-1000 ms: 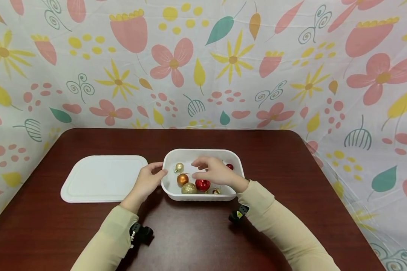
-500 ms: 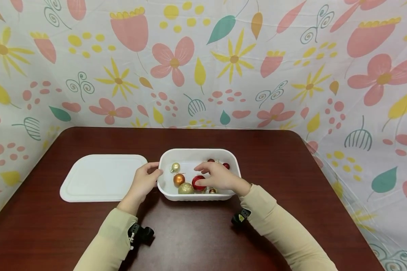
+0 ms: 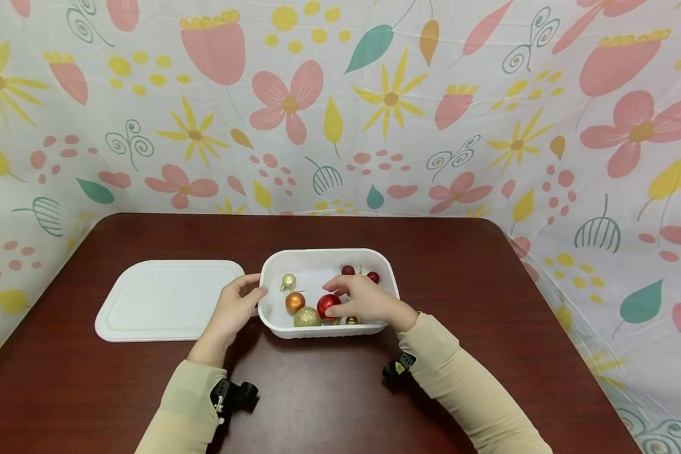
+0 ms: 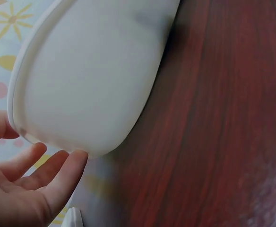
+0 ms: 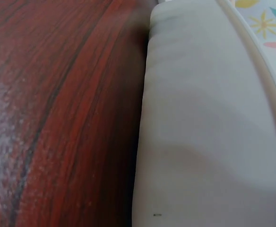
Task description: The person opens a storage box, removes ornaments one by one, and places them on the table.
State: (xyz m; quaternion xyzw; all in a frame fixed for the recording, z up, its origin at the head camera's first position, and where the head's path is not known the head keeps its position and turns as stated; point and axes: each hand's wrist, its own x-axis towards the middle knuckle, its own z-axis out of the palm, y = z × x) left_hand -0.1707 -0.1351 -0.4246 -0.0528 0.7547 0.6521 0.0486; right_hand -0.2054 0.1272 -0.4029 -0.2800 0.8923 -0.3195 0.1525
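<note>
A white plastic box stands on the table with several Christmas baubles inside. At its left end my left hand holds the rim, the thumb on top and the fingertips against the outer wall in the left wrist view. Over the box's right half reaches my right hand, thumb and forefinger apart. Its thumb overlaps a shiny red bauble. Nearby lie a glittery gold bauble, an orange bauble and a small pale gold one. The right wrist view shows only the box's outer wall.
To the left lies a flat white lid. Dark red baubles sit at the box's far right corner, and a small bronze one near its front wall. Behind the brown table hangs a flower-patterned cloth.
The box has slid a little to the left with my left hand and the baubles in it. My right hand has come lower, its thumb now over the red bauble.
</note>
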